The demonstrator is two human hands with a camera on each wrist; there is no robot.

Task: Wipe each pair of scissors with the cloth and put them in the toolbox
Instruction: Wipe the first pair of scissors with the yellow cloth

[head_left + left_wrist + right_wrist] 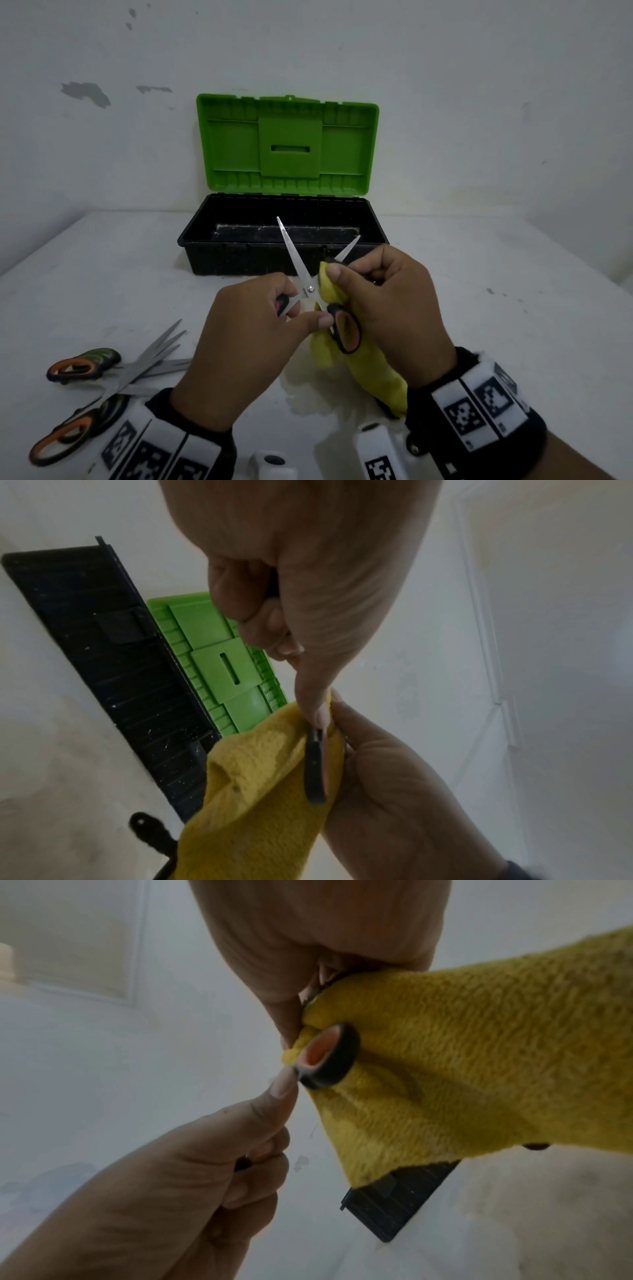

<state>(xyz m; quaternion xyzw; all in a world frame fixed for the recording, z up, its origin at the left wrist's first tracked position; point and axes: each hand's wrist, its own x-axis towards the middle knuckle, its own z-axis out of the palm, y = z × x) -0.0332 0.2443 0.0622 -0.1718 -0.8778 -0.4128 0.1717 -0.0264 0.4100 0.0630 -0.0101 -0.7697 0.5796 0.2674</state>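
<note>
Far on the white worktop (479, 325) stands an open black toolbox with green lid (284, 236); spare orange-handled scissors (102, 373) lie near left. Between, the left hand (246, 346) grips one handle of open steel scissors (310, 289), while the right hand (394, 308) pinches a yellow terry cloth (363, 363) around a blade.

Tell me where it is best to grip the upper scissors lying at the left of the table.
Grip the orange-lined handle loops of the upper scissors, coming from the left. The loops lie at the left end and the blades point right, crossing the other pair's.

Cloth (363, 363) hides one scissor blade's base; lower scissors (68, 435) partly behind wristband.
</note>
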